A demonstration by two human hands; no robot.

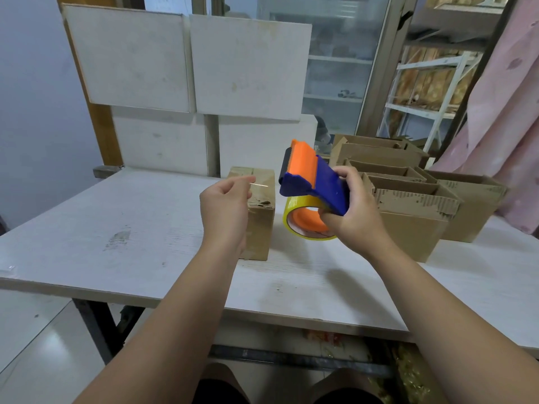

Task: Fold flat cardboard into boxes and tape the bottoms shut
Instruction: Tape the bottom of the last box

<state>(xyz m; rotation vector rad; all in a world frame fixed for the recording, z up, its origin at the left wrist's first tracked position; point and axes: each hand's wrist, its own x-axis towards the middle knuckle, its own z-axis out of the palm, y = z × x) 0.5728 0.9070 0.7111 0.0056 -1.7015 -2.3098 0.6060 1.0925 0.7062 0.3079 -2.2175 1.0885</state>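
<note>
My left hand (226, 205), 11 o'clock: fingers pinch thin tape strand (258, 185), likely freeing end. My right hand (350, 214), 1 o'clock: fingers grip tape dispenser (315, 182) above worktop (116, 228). Box (261, 217) behind at 12, taped seam up. Open boxes (408, 225) parked 2 o'clock.

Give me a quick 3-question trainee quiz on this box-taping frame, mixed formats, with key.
1. Multiple choice: which hand holds the tape dispenser? A) left B) right C) neither
2. True or false: the taped cardboard box is stacked on top of the open cardboard boxes.
3. Fill in: seen from the person, the open cardboard boxes stand on the ___ side of the table.

Key
1. B, the right hand grips it, lifted off the table.
2. False, it stands on the table by itself.
3. right
</note>
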